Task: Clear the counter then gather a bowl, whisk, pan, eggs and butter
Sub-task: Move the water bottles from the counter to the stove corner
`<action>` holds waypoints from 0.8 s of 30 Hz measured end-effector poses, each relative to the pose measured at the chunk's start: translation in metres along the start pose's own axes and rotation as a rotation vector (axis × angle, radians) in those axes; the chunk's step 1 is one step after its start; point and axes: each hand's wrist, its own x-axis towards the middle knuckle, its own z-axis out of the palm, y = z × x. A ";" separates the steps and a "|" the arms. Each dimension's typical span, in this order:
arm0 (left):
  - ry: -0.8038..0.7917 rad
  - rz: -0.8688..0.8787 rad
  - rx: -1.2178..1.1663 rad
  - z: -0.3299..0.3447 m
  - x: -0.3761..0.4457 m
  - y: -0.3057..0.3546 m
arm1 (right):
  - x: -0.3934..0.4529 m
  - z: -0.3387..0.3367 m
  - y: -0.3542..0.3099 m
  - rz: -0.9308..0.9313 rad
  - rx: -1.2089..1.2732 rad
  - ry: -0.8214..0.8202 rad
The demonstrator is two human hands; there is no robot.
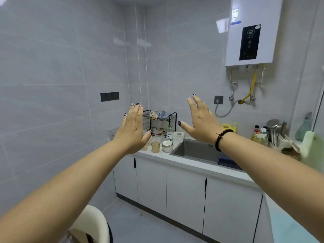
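Head view, left hand (134, 128) and right hand (201, 122) raised flat, fingers straight, holding nothing, above counter (157, 156), stacked bowls (167, 146) beside sink (198, 151)

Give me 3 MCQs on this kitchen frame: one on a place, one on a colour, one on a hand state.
1. Where is the stack of white bowls?
A. in the sink
B. on the counter left of the sink
C. on the wire rack

2. What colour is the hose under the water heater?
A. yellow
B. red
C. black

3. How are the two hands?
A. both gripping a pan
B. left holds a cup
C. both open, holding nothing

Key: 1 B, the bowls sit on the counter beside the sink. 2 A, the hose is yellow. 3 C, left hand and right hand show straight fingers in the air.
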 end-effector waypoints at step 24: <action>-0.057 0.029 -0.044 0.188 0.216 -0.166 | 0.230 0.224 0.044 0.041 0.051 -0.018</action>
